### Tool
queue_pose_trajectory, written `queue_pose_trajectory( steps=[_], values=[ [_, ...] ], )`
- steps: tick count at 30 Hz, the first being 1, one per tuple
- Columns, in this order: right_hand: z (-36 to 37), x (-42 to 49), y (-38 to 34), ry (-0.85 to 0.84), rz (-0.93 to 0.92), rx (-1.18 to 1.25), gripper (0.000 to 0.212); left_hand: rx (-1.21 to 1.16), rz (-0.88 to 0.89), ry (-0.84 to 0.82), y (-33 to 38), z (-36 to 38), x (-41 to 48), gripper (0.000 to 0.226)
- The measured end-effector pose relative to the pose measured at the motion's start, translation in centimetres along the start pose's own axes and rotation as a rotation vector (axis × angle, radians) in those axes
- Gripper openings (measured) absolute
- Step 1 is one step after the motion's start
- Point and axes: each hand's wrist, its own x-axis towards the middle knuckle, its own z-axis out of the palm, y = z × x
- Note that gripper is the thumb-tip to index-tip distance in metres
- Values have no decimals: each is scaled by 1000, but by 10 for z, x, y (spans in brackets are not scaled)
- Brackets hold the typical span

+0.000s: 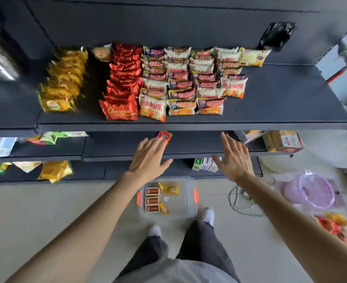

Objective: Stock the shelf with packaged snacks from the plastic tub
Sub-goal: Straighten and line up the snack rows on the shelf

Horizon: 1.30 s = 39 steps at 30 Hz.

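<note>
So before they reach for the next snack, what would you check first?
1. Both hands free: ok. The left hand and right hand are open and hold nothing.
2. Stock in the plastic tub: ok. Brown packets and yellow packets lie inside.
3. Room on the top shelf: ok, bare at its right end.
4. Rows tidy: ok. Red packets and white packets stand in lines.
5. Left fingers touching the small red packet on the lower shelf: cannot tell.
</note>
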Motion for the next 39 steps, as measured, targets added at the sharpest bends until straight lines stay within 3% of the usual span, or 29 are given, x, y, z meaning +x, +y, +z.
queue_pose_trajectory(
  steps=[5, 10, 13, 20, 25, 30, 35, 39],
  values=[
    [42, -32, -44, -193, -81, 24, 85, -62, -187, -196, -28, 54, -53, 70],
    [91, -44, -72, -433, -142, 54, 82, -214, -396, -168, -47, 105, -93, 68],
    [137, -48, -79, -531, -66, 112, 84, -316, -550, -197, -56, 143, -105, 80],
    [257, -60, -88, -741, 239, 389, 76, -690, -1027, -258, -64, 239, -144, 64],
    [346, -54, -93, -784, 286, 526, 72, -628, -1013, -339, -78, 318, -165, 64],
    [453, -41, -84, -927, 207, 430, 79, -655, -1062, -360, -97, 414, -158, 62],
    [556, -22, -73, -981, 241, 430, 78, -703, -1108, -291, -126, 517, -135, 65],
    [635, -12, -65, -1003, 160, 353, 67, -750, -1046, -136, -154, 583, -108, 68]
  ],
)
